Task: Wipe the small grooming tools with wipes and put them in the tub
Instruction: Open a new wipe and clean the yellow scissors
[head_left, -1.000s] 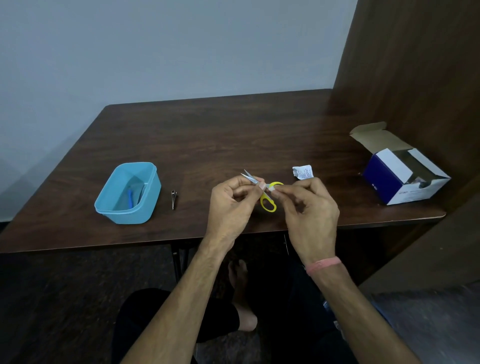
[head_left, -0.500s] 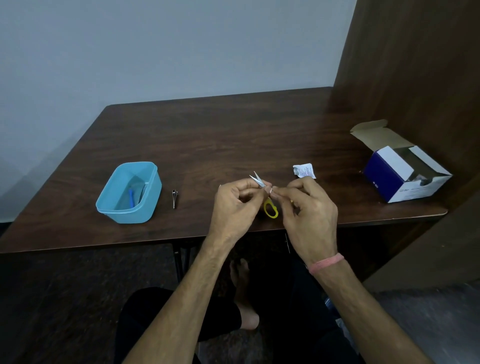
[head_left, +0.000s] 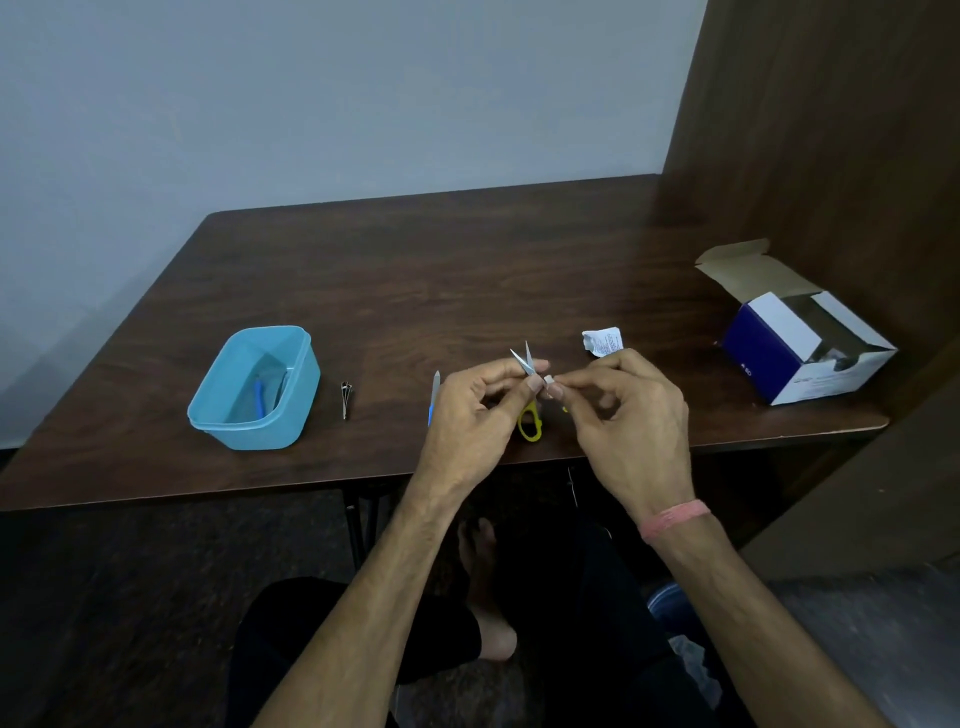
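Note:
My left hand (head_left: 475, 410) grips small yellow-handled scissors (head_left: 530, 423) above the table's front edge, blades apart and pointing up. My right hand (head_left: 631, 410) pinches a small white wipe (head_left: 550, 385) against the scissors near the pivot. A light blue tub (head_left: 254, 387) stands at the left with a blue-handled tool and a metal tool inside. A small metal nail clipper (head_left: 346, 397) lies beside the tub. A blue-handled nail file (head_left: 434, 397) lies on the table, partly hidden behind my left hand.
A torn white wipe wrapper (head_left: 602, 341) lies just beyond my right hand. An open blue and white box (head_left: 802, 351) sits at the table's right end by a wooden partition (head_left: 831, 130). My legs are under the table's front edge (head_left: 208, 501).
The scissors have turned from tips pointing left to tips pointing up, and their blades now stand apart. Both hands stay close together with the wipe at the scissors.

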